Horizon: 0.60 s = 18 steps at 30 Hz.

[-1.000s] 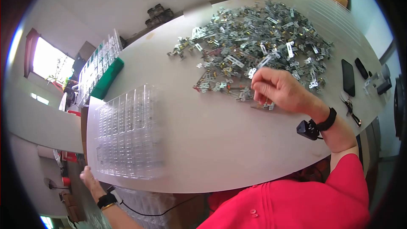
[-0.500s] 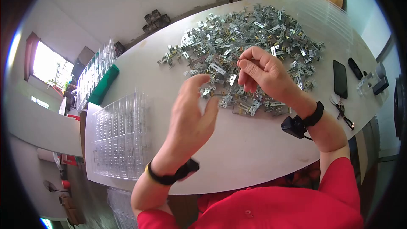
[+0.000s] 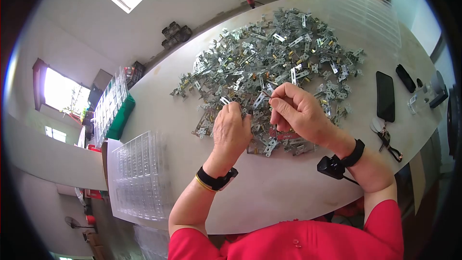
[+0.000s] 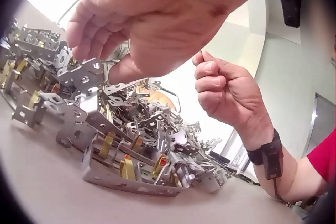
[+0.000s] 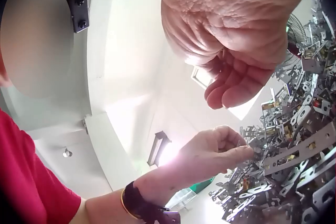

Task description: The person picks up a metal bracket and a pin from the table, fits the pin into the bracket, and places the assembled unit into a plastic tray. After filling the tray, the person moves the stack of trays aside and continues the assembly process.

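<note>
Metal bracket (image 4: 84,74) in left grip (image 3: 232,132)

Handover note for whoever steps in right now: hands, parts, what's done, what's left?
Left hand: pinches a metal bracket at the near edge of the pile.
Right hand: fingers curled, pinching a thin piece, too small to identify.
Clear tray lies at the left edge of the table, apart from both hands. Done: no parts visible in it.
Left: apparently the whole pile.
</note>
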Each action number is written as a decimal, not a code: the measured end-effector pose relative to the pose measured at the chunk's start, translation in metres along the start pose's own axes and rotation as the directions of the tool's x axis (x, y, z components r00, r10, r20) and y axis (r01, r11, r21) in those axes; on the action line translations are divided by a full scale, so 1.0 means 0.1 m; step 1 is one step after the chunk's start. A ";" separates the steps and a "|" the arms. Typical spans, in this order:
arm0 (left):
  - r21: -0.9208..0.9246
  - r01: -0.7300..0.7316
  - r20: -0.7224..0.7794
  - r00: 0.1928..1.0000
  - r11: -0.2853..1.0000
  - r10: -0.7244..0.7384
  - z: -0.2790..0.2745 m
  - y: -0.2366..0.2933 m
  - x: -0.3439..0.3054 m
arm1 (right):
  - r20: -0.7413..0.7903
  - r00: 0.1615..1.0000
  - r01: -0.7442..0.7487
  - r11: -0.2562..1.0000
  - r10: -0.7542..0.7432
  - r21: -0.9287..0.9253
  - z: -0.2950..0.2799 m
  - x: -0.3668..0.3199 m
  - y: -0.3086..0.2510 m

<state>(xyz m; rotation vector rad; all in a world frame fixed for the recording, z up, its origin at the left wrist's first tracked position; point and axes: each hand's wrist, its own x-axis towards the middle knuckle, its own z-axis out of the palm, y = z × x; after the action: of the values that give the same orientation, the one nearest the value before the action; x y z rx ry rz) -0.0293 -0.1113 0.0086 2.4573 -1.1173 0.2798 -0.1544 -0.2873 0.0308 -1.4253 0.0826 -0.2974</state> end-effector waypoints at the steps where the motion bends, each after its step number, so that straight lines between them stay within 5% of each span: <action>1: 0.000 0.000 0.004 1.000 1.000 0.000 0.00 -0.01 0.00 | 0.001 0.998 -0.063 0.997 0.063 0.038 -0.01 -0.01 -0.02; 4: 0.011 0.012 -0.001 1.000 1.000 -0.012 -0.04 -0.05 0.00 | -0.008 0.995 -0.101 0.995 0.101 -0.003 -0.02 -0.04 -0.01; 8: -0.102 -0.003 -0.198 0.980 0.995 -0.017 -0.16 -0.25 0.05 | 0.010 0.996 -0.092 0.996 0.092 -0.004 0.01 -0.07 -0.02; 11: -0.640 0.246 -0.034 0.937 0.728 -0.347 -0.29 -0.40 -0.01 | -0.019 0.987 -0.163 0.986 0.162 -0.020 0.10 -0.09 -0.08; 12: -0.642 0.245 -0.037 0.937 0.726 -0.348 -0.33 -0.41 -0.06 | -0.018 0.987 -0.161 0.987 0.161 -0.024 0.13 -0.09 -0.05; 14: -0.818 0.285 0.066 0.910 0.500 -0.410 -0.47 -0.37 -0.15 | -0.036 0.995 -0.099 0.994 0.097 -0.039 0.20 -0.10 0.01; 18: -0.883 0.243 0.071 0.915 0.401 -0.397 -0.55 -0.45 -0.36 | -0.033 0.999 -0.020 0.994 0.016 -0.107 0.36 -0.07 0.16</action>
<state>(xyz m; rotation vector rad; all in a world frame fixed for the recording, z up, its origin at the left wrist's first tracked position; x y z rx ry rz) -0.0192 -0.0362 0.0319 1.5677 -0.4517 -0.2165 -0.1502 -0.2489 0.0192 -1.5262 0.1390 -0.3046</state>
